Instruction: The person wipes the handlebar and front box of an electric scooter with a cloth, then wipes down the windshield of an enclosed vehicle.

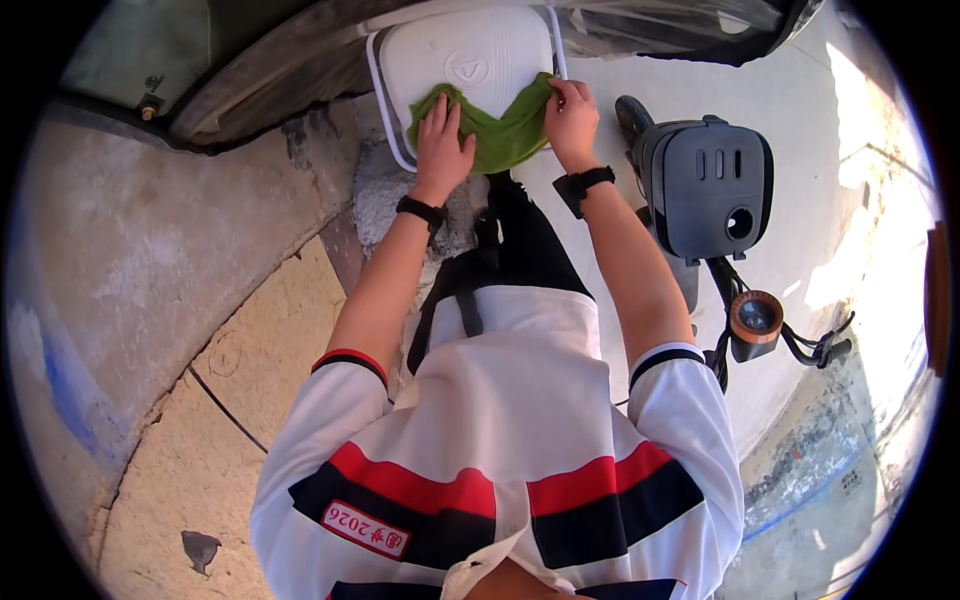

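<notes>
A green cloth [500, 140] lies over the near edge of a white plastic seat-like panel [460, 50], which has a round emblem and a white tubular frame. My left hand [443, 150] rests flat on the cloth's left part, its fingers stretched out. At the cloth's upper right corner, my right hand [572, 125] pinches the fabric between thumb and fingers. The middle of the cloth's upper edge dips into a V, leaving the white surface bare there. Dark bands are on both wrists.
To the right stands a small scooter or bike with a dark grey box [710, 190] and a round headlamp [756, 316]. A dark vehicle-like body with plastic sheeting [260, 75] spans the top. A rough stone block [385, 200] sits below the white panel, and a thin black cable [225, 408] crosses the ground.
</notes>
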Available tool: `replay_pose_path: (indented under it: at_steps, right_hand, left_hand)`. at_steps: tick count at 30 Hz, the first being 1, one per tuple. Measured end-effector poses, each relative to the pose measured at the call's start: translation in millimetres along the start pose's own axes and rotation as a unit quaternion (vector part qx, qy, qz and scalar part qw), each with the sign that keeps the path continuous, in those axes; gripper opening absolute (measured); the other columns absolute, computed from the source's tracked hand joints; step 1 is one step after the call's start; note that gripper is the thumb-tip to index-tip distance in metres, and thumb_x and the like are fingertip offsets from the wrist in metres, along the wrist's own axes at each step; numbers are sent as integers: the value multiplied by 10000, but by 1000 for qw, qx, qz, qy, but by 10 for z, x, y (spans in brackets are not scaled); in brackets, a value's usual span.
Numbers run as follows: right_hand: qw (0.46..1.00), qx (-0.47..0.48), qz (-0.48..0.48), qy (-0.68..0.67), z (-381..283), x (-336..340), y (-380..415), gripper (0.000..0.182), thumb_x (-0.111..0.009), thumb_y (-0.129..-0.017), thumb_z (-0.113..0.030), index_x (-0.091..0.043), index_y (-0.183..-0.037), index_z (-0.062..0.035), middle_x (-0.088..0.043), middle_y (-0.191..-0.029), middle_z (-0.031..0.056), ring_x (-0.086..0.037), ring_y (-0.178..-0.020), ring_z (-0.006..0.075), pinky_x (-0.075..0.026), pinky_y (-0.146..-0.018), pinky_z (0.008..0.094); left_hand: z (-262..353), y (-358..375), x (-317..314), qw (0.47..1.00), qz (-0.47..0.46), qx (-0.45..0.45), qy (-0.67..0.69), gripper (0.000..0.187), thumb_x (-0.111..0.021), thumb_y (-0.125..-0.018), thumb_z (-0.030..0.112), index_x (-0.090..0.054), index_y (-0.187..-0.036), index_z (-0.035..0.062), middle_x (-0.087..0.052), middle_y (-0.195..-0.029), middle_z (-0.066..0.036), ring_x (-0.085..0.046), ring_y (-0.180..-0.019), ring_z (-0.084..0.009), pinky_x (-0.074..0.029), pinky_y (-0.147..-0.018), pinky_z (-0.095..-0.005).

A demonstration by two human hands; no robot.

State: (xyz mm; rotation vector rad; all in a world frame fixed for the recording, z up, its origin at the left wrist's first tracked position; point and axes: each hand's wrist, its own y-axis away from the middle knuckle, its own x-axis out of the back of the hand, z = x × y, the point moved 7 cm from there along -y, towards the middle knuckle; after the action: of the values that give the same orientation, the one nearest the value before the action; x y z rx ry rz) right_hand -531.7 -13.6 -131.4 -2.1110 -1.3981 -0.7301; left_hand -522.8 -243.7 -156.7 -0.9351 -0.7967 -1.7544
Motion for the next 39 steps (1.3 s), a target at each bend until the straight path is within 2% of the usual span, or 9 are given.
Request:
replay_pose_path:
  at_steps: [6, 7, 10, 11, 15, 24, 27, 33, 39]
  right_hand:
    - [984, 76, 158, -25, -9, 348, -416, 231, -609, -863, -18, -700, -1075, -40, -647, -1018, 138, -628, -897, 331, -522, -792, 411]
    - [991, 57, 124, -19, 47, 294, -487, 317, -607, -886, -71, -654, -1197, -25, -634, -1138, 176, -617, -985, 363, -515, -855, 426]
    - [982, 104, 86, 133, 114, -54, -565, 423, -592, -922, -149, -568, -1315, 6, -559, -1327, 228, -585, -1119, 401, -487, -964, 443]
    - [994, 9, -56, 90, 302, -298, -550, 542, -553, -951, -195, -429, -1419, 48, -457, -1446, 272, -518, -1238, 440, -439, -1051, 459]
    - [993, -42, -98, 43, 356, -552, -547, 597, -507, -970, -174, -304, -1469, 82, -447, -1445, 297, -493, -1266, 458, -429, -1063, 469]
    - [994, 14, -90, 59, 366, -761, -999, 584, -469, -992, -246, -314, -1482, 31, -387, -1500, 266, -490, -1250, 479, -432, -1053, 486]
    - [995, 58, -62, 48, 269, -721, -1043, 567, -486, -998, -252, -306, -1493, -42, -410, -1474, 272, -537, -1173, 492, -478, -968, 518]
    - [987, -19, -121, 101, 320, -616, -666, 633, -492, -990, -271, -266, -1504, 22, -370, -1507, 242, -551, -1134, 491, -476, -976, 508]
    - [991, 13, -91, 94, 327, -395, 47, 629, -514, -984, -214, -263, -1495, 53, -384, -1481, 275, -523, -1175, 487, -461, -992, 502]
  left_hand:
    - [16, -121, 71, 1000, -6, 27, 12, 705, -653, -920, 276, -349, -1518, 60, -224, -1604, -235, -221, -1472, -439, -245, -1176, -560]
    - [10, -149, 68, 999, -5, 29, 14, 707, -657, -918, 278, -351, -1517, 60, -220, -1605, -235, -219, -1472, -440, -244, -1175, -564]
    - [-32, -163, 24, 999, -4, 36, 14, 711, -663, -911, 281, -357, -1514, 61, -207, -1610, -232, -214, -1474, -441, -240, -1174, -571]
    - [-46, -162, 10, 999, -3, 35, 10, 710, -663, -911, 281, -359, -1513, 61, -202, -1612, -230, -213, -1475, -440, -238, -1175, -571]
    - [-59, -208, 49, 1000, 1, 28, -8, 700, -659, -894, 274, -384, -1492, 37, -202, -1607, -231, -213, -1474, -428, -223, -1187, -560]
    - [-80, -411, 109, 998, -43, 35, -12, 694, -631, -945, 321, -346, -1533, 88, -154, -1636, -196, -159, -1502, -405, -219, -1194, -551]
    - [-92, -437, 99, 998, -57, 30, -18, 698, -621, -956, 340, -331, -1546, 105, -130, -1643, -186, -142, -1507, -399, -216, -1197, -551]
    - [-59, -351, 66, 997, -55, 7, -46, 707, -629, -949, 344, -332, -1546, 110, -128, -1644, -185, -144, -1506, -403, -213, -1191, -564]
    - [108, -13, -1, 998, -32, -11, -44, 655, -667, -905, 299, -435, -1481, 90, -271, -1582, -179, -243, -1461, -417, -230, -1175, -568]
